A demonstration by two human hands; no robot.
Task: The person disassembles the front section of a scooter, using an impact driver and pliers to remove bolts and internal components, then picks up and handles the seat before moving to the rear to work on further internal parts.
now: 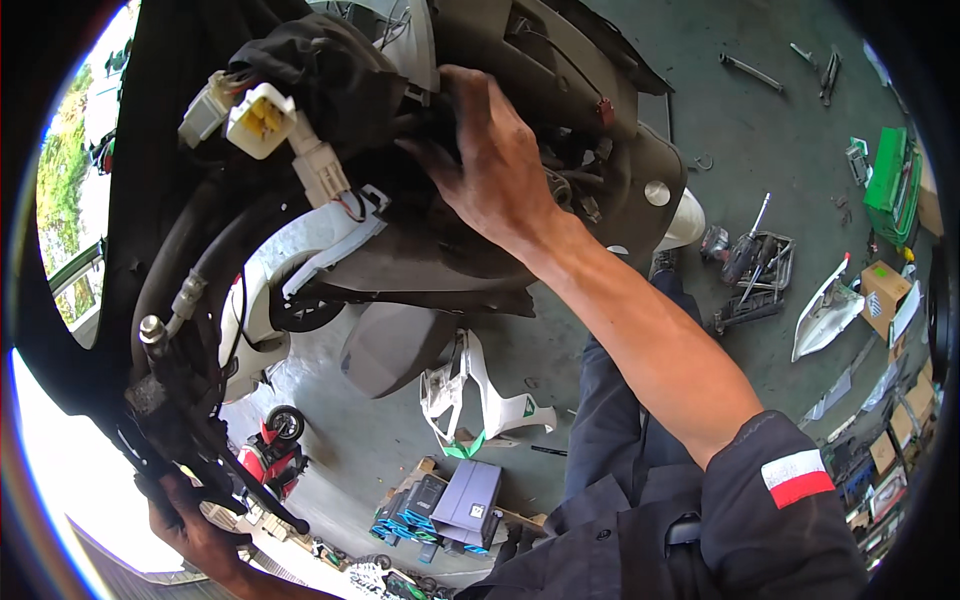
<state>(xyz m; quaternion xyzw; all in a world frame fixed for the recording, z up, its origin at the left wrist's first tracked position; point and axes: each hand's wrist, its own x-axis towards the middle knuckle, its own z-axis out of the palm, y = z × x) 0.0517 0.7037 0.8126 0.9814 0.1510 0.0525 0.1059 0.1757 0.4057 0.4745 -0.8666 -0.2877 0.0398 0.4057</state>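
Note:
A partly stripped scooter (420, 250) fills the upper left. My right hand (495, 165) reaches into its dark front, with the thumb and index finger stretched apart. The index fingertip rests by the edge of a pale panel (420, 45); the other fingertips are partly hidden. Left of this hand hang white wiring connectors (262, 120), one with its yellowish inside showing, beside a crumpled black cover (315, 65). At the lower left my left hand (195, 535) is closed around the end of the black handlebar (160, 440), near a lever (265, 495).
White body panels (490, 390) lie on the floor beside a grey seat (395, 350). Boxes (465, 500) stand near my legs. To the right are a screwdriver (765, 215), a tray of tools (770, 265), a green case (890, 185) and cardboard boxes (885, 300).

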